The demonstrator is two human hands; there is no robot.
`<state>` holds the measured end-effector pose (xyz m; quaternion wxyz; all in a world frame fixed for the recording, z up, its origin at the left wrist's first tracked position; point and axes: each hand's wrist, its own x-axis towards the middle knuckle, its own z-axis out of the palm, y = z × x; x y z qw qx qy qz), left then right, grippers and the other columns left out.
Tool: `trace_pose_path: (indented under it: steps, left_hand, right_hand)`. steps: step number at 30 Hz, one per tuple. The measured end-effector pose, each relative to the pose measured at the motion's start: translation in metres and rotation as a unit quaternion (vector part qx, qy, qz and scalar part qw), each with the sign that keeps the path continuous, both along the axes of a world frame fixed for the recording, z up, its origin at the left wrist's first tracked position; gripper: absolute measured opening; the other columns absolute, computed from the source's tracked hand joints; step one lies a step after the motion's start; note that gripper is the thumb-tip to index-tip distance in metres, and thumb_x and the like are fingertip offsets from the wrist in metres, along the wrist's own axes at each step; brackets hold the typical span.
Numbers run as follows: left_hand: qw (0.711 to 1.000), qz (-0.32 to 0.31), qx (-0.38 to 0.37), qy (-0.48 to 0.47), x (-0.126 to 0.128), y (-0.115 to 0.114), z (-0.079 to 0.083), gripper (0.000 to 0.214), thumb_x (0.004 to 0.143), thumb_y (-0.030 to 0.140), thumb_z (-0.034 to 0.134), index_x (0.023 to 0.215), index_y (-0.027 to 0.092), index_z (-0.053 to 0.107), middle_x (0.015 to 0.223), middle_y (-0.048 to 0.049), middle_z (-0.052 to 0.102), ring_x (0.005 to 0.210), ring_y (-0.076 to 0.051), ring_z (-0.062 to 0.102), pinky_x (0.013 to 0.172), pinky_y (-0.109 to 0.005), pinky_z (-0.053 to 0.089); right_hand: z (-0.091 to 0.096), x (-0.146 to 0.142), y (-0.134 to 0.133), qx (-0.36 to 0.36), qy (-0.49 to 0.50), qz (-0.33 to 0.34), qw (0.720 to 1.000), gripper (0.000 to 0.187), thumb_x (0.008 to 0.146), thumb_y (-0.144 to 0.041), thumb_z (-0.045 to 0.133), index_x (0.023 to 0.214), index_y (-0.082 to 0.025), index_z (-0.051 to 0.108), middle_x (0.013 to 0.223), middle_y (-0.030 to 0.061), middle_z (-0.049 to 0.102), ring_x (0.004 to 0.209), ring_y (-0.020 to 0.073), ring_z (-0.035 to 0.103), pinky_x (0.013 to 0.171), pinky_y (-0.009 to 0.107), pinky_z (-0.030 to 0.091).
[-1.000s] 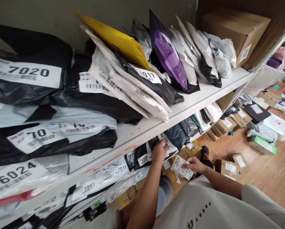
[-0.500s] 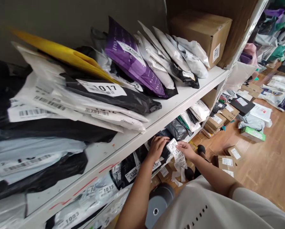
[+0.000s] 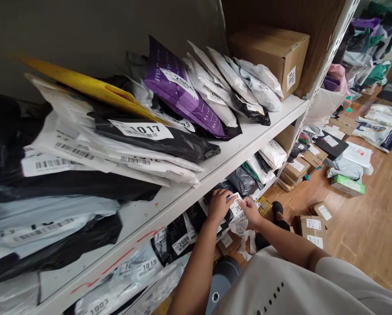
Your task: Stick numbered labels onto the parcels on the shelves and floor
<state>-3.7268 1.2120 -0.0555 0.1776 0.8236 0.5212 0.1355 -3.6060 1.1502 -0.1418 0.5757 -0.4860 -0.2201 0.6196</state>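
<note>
Glossy plastic mailers, creased and bulging, crowd the white shelf (image 3: 251,132): a purple mailer (image 3: 183,89) near twelve o'clock, a smooth yellow mailer (image 3: 94,89) at ten, and a square-edged cardboard carton (image 3: 268,57) between one and two. Half a second ago only the right hand (image 3: 251,213) pinched the label strip (image 3: 238,214), the left hand (image 3: 218,204) spread beside it; now the left has closed in, and each grip is narrowed, fingers and thumb on the strip's upper end. Between four and five o'clock, the thin white paper strip, printed with black numbers, hangs curling and twisted toward six.
</note>
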Motion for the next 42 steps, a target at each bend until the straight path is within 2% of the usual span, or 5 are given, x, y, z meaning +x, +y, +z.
trace_pose_path:
  steps: [13, 21, 30, 36, 42]
  left_hand:
    - [0.996, 0.065, 0.044, -0.033, -0.001, -0.005, -0.017, 0.015, 0.083, 0.017, 0.059, 0.089, 0.023, 0.072, 0.097, -0.0065, 0.062, 0.097, -0.024, 0.058, 0.090, -0.036, 0.049]
    - [0.997, 0.055, 0.041, -0.027, 0.002, -0.004, -0.017, 0.019, 0.083, 0.014, 0.058, 0.088, 0.023, 0.073, 0.094, -0.0061, 0.062, 0.094, -0.023, 0.058, 0.088, -0.036, 0.050]
    - [0.996, 0.060, 0.059, 0.011, 0.011, -0.004, -0.003, 0.021, 0.084, 0.017, 0.056, 0.097, 0.023, 0.070, 0.097, -0.0096, 0.065, 0.097, -0.028, 0.060, 0.097, -0.047, 0.045]
    - [0.991, -0.118, 0.055, 0.022, 0.052, 0.023, 0.020, 0.039, 0.092, 0.027, 0.047, 0.130, 0.027, 0.054, 0.136, -0.0066, 0.059, 0.133, -0.025, 0.044, 0.118, -0.049, 0.021]
    - [0.980, -0.185, 0.021, 0.072, 0.055, 0.047, 0.015, 0.028, 0.094, 0.029, 0.042, 0.103, 0.024, 0.068, 0.102, -0.0059, 0.069, 0.104, -0.023, 0.059, 0.112, -0.049, 0.031]
  right_hand:
    - [-0.003, -0.006, -0.004, -0.056, 0.109, 0.065, 0.990, 0.055, 0.037, -0.057, 0.089, 0.063, -0.019, 0.059, 0.055, -0.0045, 0.058, 0.049, 0.0102, 0.048, 0.052, 0.025, 0.037]
    - [0.001, 0.004, -0.016, -0.085, 0.141, 0.091, 0.982, 0.052, 0.042, -0.056, 0.089, 0.065, -0.016, 0.063, 0.058, -0.0030, 0.063, 0.051, 0.0100, 0.053, 0.055, 0.025, 0.042]
    - [-0.003, 0.052, -0.053, -0.117, 0.148, 0.175, 0.966, 0.043, 0.043, -0.039, 0.093, 0.058, -0.016, 0.060, 0.052, -0.0031, 0.061, 0.045, 0.0096, 0.051, 0.049, 0.023, 0.039]
    - [0.000, 0.067, -0.031, -0.031, 0.166, 0.145, 0.975, 0.046, 0.052, -0.044, 0.090, 0.082, -0.017, 0.067, 0.070, -0.0001, 0.070, 0.058, 0.0128, 0.060, 0.061, 0.026, 0.048]
    - [0.002, 0.075, 0.019, 0.003, 0.144, 0.106, 0.984, 0.048, 0.058, -0.055, 0.083, 0.085, -0.020, 0.066, 0.071, -0.0017, 0.068, 0.062, 0.0132, 0.059, 0.067, 0.027, 0.048]
